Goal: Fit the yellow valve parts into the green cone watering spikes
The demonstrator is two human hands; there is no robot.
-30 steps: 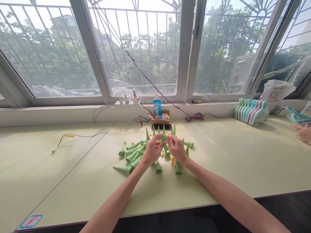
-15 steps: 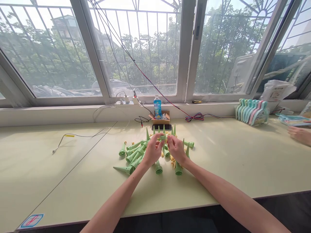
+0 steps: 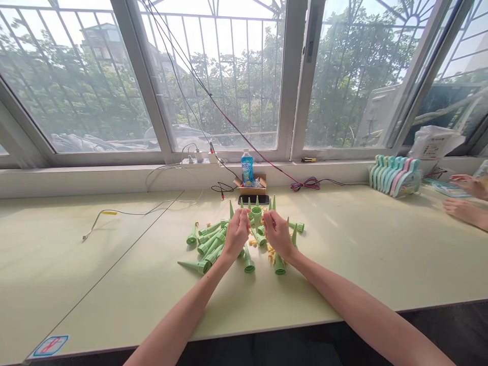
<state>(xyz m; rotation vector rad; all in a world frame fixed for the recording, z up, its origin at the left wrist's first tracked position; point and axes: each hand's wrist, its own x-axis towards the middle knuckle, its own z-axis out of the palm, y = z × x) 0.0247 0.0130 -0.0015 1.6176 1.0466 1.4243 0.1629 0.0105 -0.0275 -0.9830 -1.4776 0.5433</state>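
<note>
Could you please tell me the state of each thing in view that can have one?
Left hand: fingers curled, grip unclear
Right hand: fingers curled, grip unclear
Green cone between the hands: wide open end up
Other green cones: some lying, some tip up
Blue bottle: upright, capped
Cardboard box: open
Phone: flat, screen dark
Red-and-blue cable: bundled

green cone: open mouth now showing | left hand: fingers curled | co-worker's second hand: now visible
</note>
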